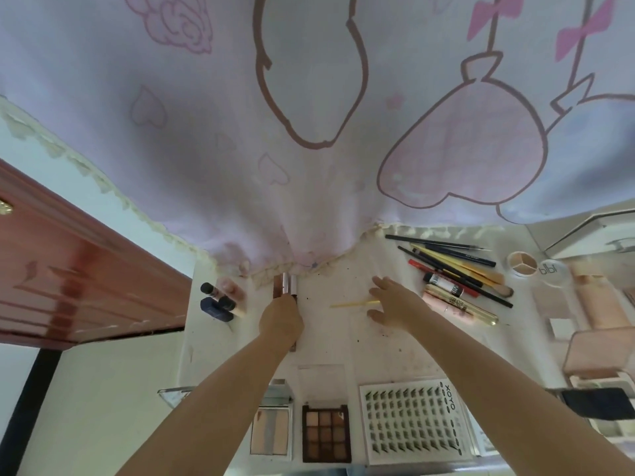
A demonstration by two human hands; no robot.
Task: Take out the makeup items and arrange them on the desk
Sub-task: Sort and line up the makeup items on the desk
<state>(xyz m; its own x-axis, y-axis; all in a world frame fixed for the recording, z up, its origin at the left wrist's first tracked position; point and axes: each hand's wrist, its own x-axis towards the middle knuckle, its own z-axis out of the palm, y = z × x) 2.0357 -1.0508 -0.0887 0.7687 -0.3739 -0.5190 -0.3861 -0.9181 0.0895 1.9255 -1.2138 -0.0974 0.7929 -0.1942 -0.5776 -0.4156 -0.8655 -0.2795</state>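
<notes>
White desk (343, 341), half laid out, curtain (309, 132) behind.
I see my left hand (281, 319) gripping slim lipstick tubes (284, 285) at twelve o'clock; right hand (391, 304) spread, empty. Tubes look light, stiff, slick: hold mid-barrel.

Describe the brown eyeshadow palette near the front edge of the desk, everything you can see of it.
The eyeshadow palette is a dark brown, upright rectangular case lying flat and open on the white desk. It holds a grid of square pans, three across, in beige, tan and brown shades. A clear lid seems to fold back beyond it. It lies between a pale palette and a lash sheet, apart from both. Neither hand touches it.
</notes>
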